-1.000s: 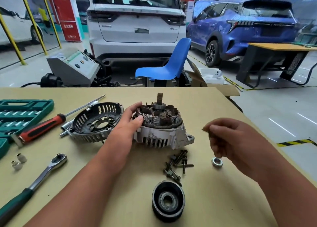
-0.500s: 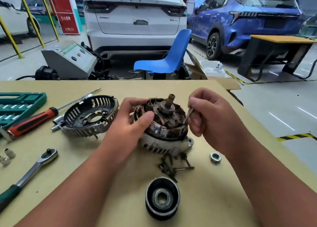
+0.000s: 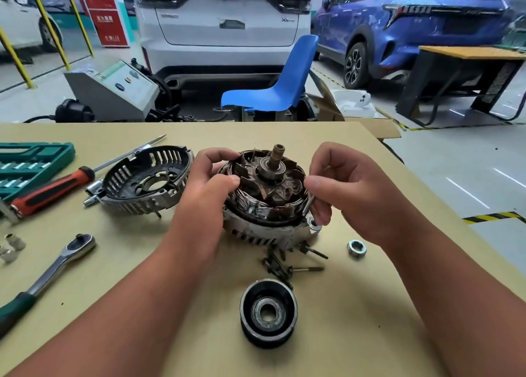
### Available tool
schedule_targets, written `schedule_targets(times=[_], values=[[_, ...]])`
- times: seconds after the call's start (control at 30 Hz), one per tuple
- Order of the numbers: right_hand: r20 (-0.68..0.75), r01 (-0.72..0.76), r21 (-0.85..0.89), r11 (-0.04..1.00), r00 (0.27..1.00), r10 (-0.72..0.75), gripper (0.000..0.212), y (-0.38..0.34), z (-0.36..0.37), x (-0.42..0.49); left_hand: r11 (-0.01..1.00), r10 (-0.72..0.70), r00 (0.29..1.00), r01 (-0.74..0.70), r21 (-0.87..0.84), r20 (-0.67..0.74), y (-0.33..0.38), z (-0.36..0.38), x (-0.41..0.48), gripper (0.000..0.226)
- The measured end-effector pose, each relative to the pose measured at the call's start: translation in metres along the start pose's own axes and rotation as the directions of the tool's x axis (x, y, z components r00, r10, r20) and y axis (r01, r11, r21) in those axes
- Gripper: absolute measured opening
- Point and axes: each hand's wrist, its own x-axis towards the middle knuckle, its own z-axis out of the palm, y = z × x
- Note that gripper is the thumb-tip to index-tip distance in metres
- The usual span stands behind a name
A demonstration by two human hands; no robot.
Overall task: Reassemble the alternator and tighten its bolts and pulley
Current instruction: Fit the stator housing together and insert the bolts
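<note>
Here we curl our left hand [image 3: 205, 194] round the 9 o'clock side of the open alternator [image 3: 270, 197] to steady it on the table [image 3: 128, 234], so our right hand [image 3: 350, 188], pinching a thin bolt [image 3: 308, 205] at 3 o'clock, can likely seat it; the pulley [image 3: 269, 312] lies at 6 o'clock.

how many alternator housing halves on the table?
2. The lower housing half sits under the stator, which the left hand grips while the right hand pinches a bolt beside it. The loose housing half lies left of it. None appears hidden.
</note>
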Motion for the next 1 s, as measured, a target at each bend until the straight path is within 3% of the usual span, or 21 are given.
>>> schedule_targets(times=[0.2, 0.47, 0.67, 1.0], values=[[0.016, -0.001, -0.119, 0.993, 1.0, 0.003, 0.018, -0.006, 0.005, -0.003, 0.988, -0.058, 0.998, 0.055, -0.146, -0.015, 0.0, -0.001, -0.003, 0.032], [-0.115, -0.018, -0.273, 0.962, 0.993, -0.014, 0.018, -0.002, 0.016, 0.0, 0.982, -0.055, 0.999, 0.054, -0.18, 0.001, -0.003, -0.005, -0.001, 0.038], [-0.067, -0.022, -0.377, 0.926, 0.998, -0.003, 0.018, 0.0, 0.019, -0.002, 0.978, -0.052, 0.998, 0.046, -0.204, -0.027, -0.002, 0.001, -0.001, 0.038], [-0.067, -0.076, -0.19, 0.979, 0.996, 0.065, 0.02, -0.004, 0.014, 0.0, 0.968, -0.089, 0.993, 0.067, -0.243, -0.08, 0.0, 0.004, -0.003, 0.035]])
